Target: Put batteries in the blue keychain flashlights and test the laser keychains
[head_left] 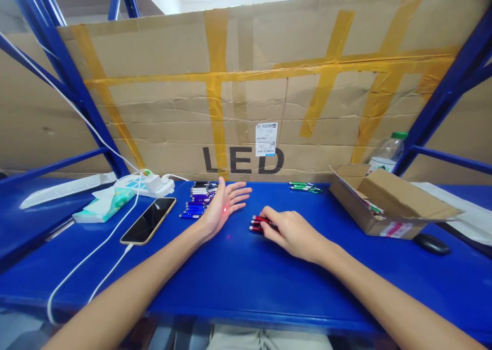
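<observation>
My left hand (224,206) is open, fingers stretched out and palm turned to the right. A red light dot shines on its palm, and a fainter one shows on the table below. My right hand (286,228) is closed around red laser pens (255,228); two tips stick out to the left, toward my left palm, and the rest is hidden by the fingers. Behind my left hand lies a row of several pens (194,204) in blue, purple, white and black, partly covered by the hand. A few green pens (303,187) lie at the back.
The blue table (238,283) is backed by a taped cardboard sheet (172,119). To the right stand an open cardboard box (353,204), a black mouse (432,244) and a plastic bottle (386,155). A phone (149,221), a tissue pack (103,206), a power strip (165,187) and white cables lie left.
</observation>
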The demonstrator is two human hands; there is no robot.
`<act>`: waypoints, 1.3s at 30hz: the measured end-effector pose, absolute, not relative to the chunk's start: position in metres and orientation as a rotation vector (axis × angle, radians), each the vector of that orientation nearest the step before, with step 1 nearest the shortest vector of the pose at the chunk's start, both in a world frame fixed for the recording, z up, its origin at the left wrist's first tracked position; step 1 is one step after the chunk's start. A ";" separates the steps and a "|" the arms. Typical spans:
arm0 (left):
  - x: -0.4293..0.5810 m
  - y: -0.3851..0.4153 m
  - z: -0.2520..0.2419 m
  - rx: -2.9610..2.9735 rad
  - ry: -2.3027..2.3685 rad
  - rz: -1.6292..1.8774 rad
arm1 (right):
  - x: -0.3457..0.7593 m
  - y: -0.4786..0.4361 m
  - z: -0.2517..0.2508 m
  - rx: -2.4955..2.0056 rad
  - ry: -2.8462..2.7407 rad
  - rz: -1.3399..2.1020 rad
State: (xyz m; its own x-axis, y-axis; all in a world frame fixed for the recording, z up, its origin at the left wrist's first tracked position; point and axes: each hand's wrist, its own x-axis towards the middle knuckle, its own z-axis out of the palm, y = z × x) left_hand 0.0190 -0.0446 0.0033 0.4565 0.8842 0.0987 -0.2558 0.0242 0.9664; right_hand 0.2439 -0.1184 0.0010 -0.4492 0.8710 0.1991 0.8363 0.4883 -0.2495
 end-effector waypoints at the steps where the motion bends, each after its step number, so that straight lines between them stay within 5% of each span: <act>1: 0.019 -0.045 0.003 1.236 0.656 0.984 | 0.244 -0.118 0.001 -1.455 -2.408 0.147; 5: 0.019 -0.044 0.002 1.226 0.660 0.969 | 0.253 -0.114 0.002 -1.727 -2.281 0.008; 26: 0.021 -0.047 0.001 1.228 0.661 0.939 | 0.253 -0.120 -0.007 -1.392 -2.356 0.357; 39: 0.020 -0.047 0.004 1.180 0.659 0.957 | 0.261 -0.116 -0.008 -1.535 -2.315 0.218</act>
State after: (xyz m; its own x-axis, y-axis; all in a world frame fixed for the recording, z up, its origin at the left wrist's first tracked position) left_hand 0.0198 -0.0466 0.0039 0.4656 0.8836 0.0503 -0.2682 0.0867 0.9594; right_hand 0.2612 -0.1161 -0.0077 -0.3495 0.9141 0.2057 0.8594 0.4002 -0.3181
